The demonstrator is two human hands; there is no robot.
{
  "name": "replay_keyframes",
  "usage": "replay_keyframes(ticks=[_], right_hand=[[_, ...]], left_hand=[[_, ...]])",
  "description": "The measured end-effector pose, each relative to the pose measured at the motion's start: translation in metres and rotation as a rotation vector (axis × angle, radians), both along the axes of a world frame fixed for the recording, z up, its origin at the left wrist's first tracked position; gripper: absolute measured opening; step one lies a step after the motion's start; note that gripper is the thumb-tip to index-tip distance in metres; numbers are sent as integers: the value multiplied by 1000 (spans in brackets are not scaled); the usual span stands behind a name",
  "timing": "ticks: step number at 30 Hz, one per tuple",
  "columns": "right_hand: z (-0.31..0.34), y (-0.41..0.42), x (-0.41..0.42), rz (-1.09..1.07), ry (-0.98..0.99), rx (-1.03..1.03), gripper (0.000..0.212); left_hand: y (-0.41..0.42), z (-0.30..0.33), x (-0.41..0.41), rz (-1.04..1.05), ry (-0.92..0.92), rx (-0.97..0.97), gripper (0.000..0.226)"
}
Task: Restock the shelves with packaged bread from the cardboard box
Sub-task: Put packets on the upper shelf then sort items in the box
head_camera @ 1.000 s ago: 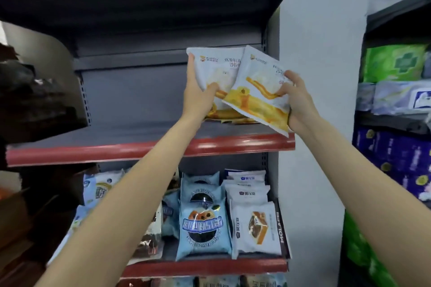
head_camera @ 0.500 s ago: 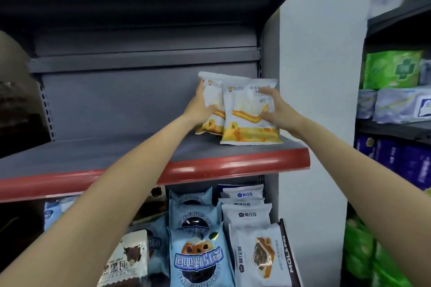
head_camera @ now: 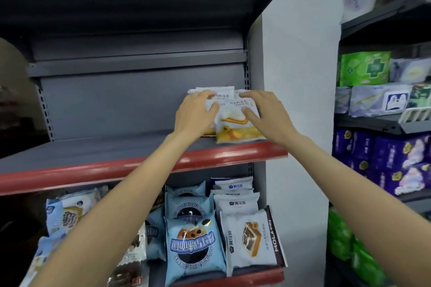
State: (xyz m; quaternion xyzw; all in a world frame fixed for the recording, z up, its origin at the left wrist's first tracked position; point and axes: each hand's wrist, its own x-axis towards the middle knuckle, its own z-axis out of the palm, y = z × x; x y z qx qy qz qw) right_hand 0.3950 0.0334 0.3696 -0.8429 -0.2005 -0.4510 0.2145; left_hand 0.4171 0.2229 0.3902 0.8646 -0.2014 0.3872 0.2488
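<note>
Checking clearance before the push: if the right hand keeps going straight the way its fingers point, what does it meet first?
The white-and-yellow bread packets under its fingers; the right hand already rests on them. Behind them, probably the grey back panel, though depth is unclear.

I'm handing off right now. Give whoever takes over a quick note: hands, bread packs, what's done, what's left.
Left hand: fingers on the rear bread packs, steadying them.
Right hand: open, resting on the front bread pack.
All the packs stand at the right end of the red-edged shelf.
Done: this batch is on the shelf.
Left: let go and fill the rest of the shelf. The cardboard box is out of view.
</note>
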Motion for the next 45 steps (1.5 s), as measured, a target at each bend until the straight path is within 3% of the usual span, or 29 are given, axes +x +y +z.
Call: replay_keyframes(ticks=[6,8,11,14,17,20,25,29,35,38,41,43,45], right_hand=[[-52,-17,-97,42,-280,189,19],[-83,-31,-131,63,-255,210,17],[-139,-60,-178,108,-74,216,18],[-208,-95,-212,68,190,134,14],[-276,-131,-238,54,534,62,12],[-335,-161,-258,19,808,28,19],[-412,-192,-267,-68,1062,30,26],[-458,-189,-253,-101,1193,-67,43],[-499,-175,-217,-142,1255,-329,70],[-514,-184,-194,61,1350,-359,96],[-528,-195,-173,195,1523,-386,118],[-531,-199,-165,200,1566,-437,124],[-527,-203,-162,174,1537,-504,114]], left_hand=[[-34,-54,-111,-262,-287,-220,19],[-47,-86,-146,-334,-238,-261,21],[-68,-143,-191,-354,-1,-253,24],[-88,-212,-223,-329,342,-115,14],[-107,-275,-250,-317,570,51,17],[-126,-325,-267,-342,675,137,22],[-149,-390,-261,-262,739,413,25],[-160,-416,-239,-234,749,678,34],[-197,-427,-195,-259,581,1243,50],[-210,-444,-179,-267,664,1374,66],[-218,-464,-171,-187,857,1444,104],[-220,-473,-170,-123,937,1522,120],[-220,-477,-166,-80,960,1581,123]])
